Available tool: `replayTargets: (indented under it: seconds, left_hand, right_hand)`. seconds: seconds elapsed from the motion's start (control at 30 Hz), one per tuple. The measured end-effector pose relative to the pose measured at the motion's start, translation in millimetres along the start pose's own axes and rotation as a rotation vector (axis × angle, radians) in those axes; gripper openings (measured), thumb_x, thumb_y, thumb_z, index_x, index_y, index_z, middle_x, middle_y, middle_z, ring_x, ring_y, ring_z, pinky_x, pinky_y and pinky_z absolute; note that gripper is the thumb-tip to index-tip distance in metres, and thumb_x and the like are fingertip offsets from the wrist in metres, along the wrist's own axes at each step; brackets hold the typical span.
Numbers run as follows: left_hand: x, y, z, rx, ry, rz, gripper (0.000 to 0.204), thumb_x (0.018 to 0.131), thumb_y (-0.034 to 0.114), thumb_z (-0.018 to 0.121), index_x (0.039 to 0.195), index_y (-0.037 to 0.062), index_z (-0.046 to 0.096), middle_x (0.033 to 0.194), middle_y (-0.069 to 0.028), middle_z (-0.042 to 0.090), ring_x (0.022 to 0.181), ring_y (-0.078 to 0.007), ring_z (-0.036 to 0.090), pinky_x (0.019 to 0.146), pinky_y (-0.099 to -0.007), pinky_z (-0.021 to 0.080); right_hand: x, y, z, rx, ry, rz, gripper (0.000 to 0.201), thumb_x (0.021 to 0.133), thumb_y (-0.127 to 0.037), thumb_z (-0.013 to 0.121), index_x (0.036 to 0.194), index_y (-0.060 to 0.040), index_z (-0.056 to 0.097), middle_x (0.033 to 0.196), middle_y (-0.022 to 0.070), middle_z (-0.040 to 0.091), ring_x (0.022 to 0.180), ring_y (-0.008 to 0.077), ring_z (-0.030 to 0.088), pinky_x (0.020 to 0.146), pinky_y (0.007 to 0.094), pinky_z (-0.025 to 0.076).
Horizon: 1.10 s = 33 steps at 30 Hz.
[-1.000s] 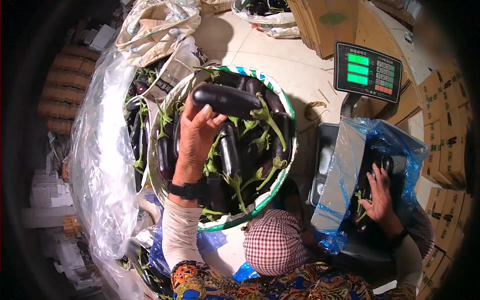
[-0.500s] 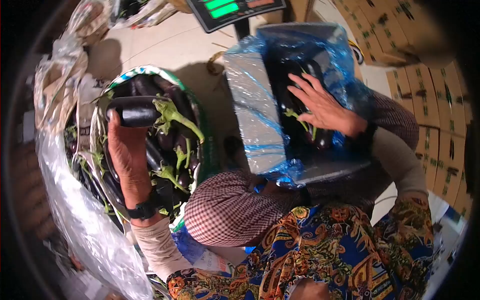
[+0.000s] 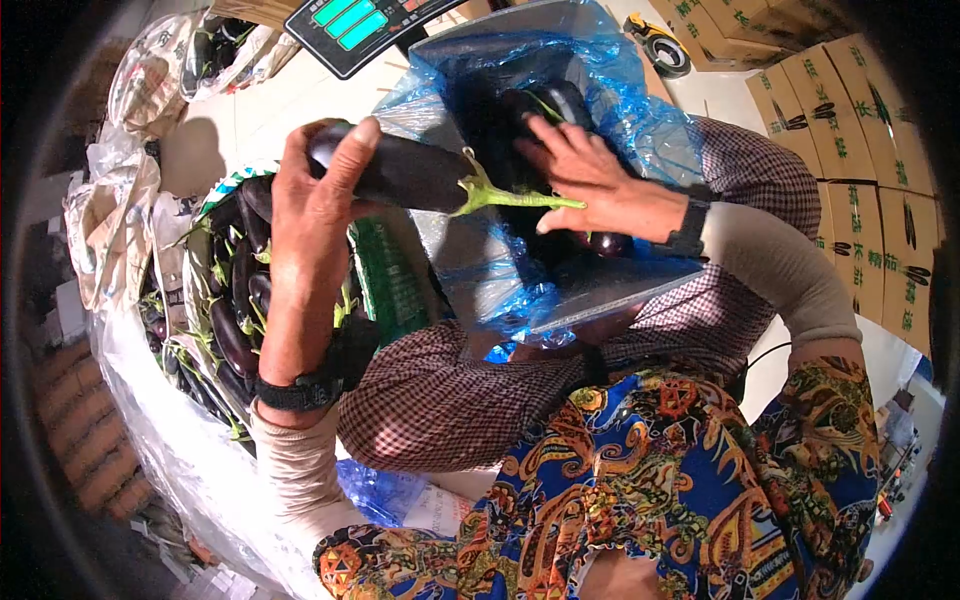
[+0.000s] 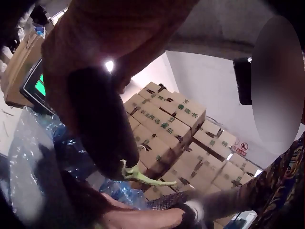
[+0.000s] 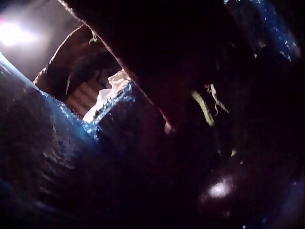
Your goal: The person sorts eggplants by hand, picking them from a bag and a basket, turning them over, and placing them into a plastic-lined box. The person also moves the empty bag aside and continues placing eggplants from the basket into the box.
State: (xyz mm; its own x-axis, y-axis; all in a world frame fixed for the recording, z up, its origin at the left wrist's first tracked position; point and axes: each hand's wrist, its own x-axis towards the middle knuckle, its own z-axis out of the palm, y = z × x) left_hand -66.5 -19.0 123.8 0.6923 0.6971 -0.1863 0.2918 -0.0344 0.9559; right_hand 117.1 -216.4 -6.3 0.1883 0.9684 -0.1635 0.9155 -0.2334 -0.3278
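My left hand (image 3: 315, 205) grips a dark purple eggplant (image 3: 410, 178) by its rounded end, thumb on top. The eggplant lies nearly level over the left side of a box lined with blue plastic (image 3: 640, 135). Its green stem points right and overlaps my right hand (image 3: 615, 195) in the head view. In the left wrist view the eggplant (image 4: 102, 129) hangs below the left hand. Inside the box, my right hand lies with fingers spread on other eggplants (image 3: 567, 103). The right wrist view is very dark, with a green stem (image 5: 204, 109) visible.
A round container of eggplants (image 3: 235, 335) stands at the left, beside clear plastic sheeting (image 3: 160, 440). The scale's display (image 3: 350, 25) rises behind the box. Printed cartons (image 3: 850, 120) are stacked at the right, with a tape dispenser (image 3: 662, 50) near them.
My left hand has carried the eggplant from over the round container rightward to the lined box. The head view has turned right. My right hand stays in the box, fingers spread.
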Motion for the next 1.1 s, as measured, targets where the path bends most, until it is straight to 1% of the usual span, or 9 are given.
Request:
replayTargets:
  seconds: [0.17, 0.27, 0.33, 0.5, 0.6, 0.77, 0.87, 1.03, 1.1]
  left_hand:
    - [-10.1, -10.7, 12.6, 0.107, -0.03, -0.04, 0.06, 0.088, 0.042, 0.07, 0.12, -0.0056, 0.052, 0.101, -0.0159, 0.063, 0.086, -0.021, 0.067, 0.069, -0.0331, 0.059]
    - [-15.1, -12.5, 16.1, 0.191, -0.008, -0.025, 0.06, 0.089, 0.045, 0.066, 0.123, -0.0024, 0.053, 0.105, -0.0147, 0.06, 0.092, -0.0212, 0.065, 0.07, -0.0338, 0.059]
    - [-17.5, -14.4, 10.2, 0.231, -0.007, -0.014, 0.06, 0.089, 0.045, 0.066, 0.123, -0.0025, 0.052, 0.105, -0.015, 0.06, 0.093, -0.022, 0.064, 0.07, -0.034, 0.06]
    - [-14.6, -34.1, -4.4, 0.154, 0.05, -0.015, 0.059, 0.087, 0.04, 0.072, 0.12, -0.0047, 0.053, 0.102, -0.0165, 0.063, 0.083, -0.0215, 0.067, 0.066, -0.0308, 0.059]
    - [-15.1, -31.6, -1.0, 0.229, 0.041, 0.018, 0.061, 0.085, 0.041, 0.073, 0.12, -0.0051, 0.054, 0.099, -0.0161, 0.064, 0.084, -0.0218, 0.067, 0.063, -0.0303, 0.058]
    - [-10.5, -38.3, 1.1, 0.354, 0.024, 0.032, 0.06, 0.087, 0.044, 0.071, 0.12, -0.0031, 0.055, 0.101, -0.0129, 0.063, 0.083, -0.0178, 0.066, 0.066, -0.0287, 0.057]
    - [-9.8, -40.3, -1.3, 0.33, 0.012, 0.022, 0.06, 0.086, 0.044, 0.071, 0.12, -0.0036, 0.055, 0.101, -0.0134, 0.063, 0.084, -0.0181, 0.066, 0.066, -0.0291, 0.057]
    - [-10.5, -39.6, -4.8, 0.254, 0.031, 0.053, 0.064, 0.083, 0.042, 0.076, 0.117, -0.0082, 0.055, 0.098, -0.0187, 0.064, 0.082, -0.0226, 0.068, 0.061, -0.0303, 0.058]
    - [-12.5, -39.0, -6.2, 0.257, 0.046, 0.063, 0.065, 0.083, 0.042, 0.076, 0.118, -0.0083, 0.055, 0.098, -0.0188, 0.064, 0.083, -0.0228, 0.068, 0.061, -0.0307, 0.059]
  right_hand:
    - [12.6, 24.9, 32.1, 0.015, 0.082, -0.235, 0.081, 0.082, -0.031, 0.063, 0.152, -0.0124, 0.025, 0.157, 0.0226, 0.009, 0.11, 0.0444, 0.042, 0.082, 0.0546, 0.047]
    - [37.1, 18.7, 54.5, 0.038, -0.095, 0.0, 0.082, 0.082, -0.022, 0.063, 0.153, -0.0142, 0.022, 0.157, 0.0229, 0.008, 0.1, 0.0428, 0.048, 0.079, 0.0504, 0.053]
    - [35.2, 10.7, 22.8, -0.101, -0.17, 0.018, 0.087, 0.078, -0.015, 0.066, 0.152, -0.0091, 0.021, 0.157, 0.0248, 0.01, 0.114, 0.0513, 0.048, 0.089, 0.0487, 0.053]
    - [55.4, 33.0, -13.4, 0.212, 0.088, 0.214, 0.087, 0.073, -0.03, 0.069, 0.145, 0.0021, 0.03, 0.15, 0.0287, 0.029, 0.129, 0.0404, 0.045, 0.108, 0.0454, 0.038]
    - [66.4, 40.0, -37.3, 0.359, 0.007, 0.405, 0.081, 0.073, -0.03, 0.07, 0.137, 0.0092, 0.039, 0.115, 0.0296, 0.061, 0.111, 0.0421, 0.059, 0.095, 0.0441, 0.048]
    - [53.6, 41.4, -5.6, 0.136, -0.13, 0.276, 0.084, 0.071, -0.036, 0.077, 0.128, 0.0132, 0.04, 0.101, 0.0315, 0.064, 0.097, 0.0441, 0.064, 0.084, 0.0452, 0.052]
    - [30.1, 36.8, 24.5, 0.324, -0.012, 0.338, 0.103, 0.072, -0.033, 0.08, 0.143, 0.0111, 0.018, 0.113, 0.0317, 0.059, 0.107, 0.0444, 0.058, 0.094, 0.0447, 0.047]
    - [19.9, 45.7, 49.5, 1.15, 0.125, 0.402, 0.092, 0.075, -0.016, 0.078, 0.145, 0.0064, 0.022, 0.132, 0.0209, 0.048, 0.124, 0.0277, 0.046, 0.109, 0.0335, 0.034]
    - [16.4, 51.3, 47.4, 1.203, 0.001, 0.479, 0.085, 0.076, -0.014, 0.078, 0.141, 0.0063, 0.027, 0.129, 0.0196, 0.05, 0.122, 0.0269, 0.049, 0.107, 0.033, 0.036]
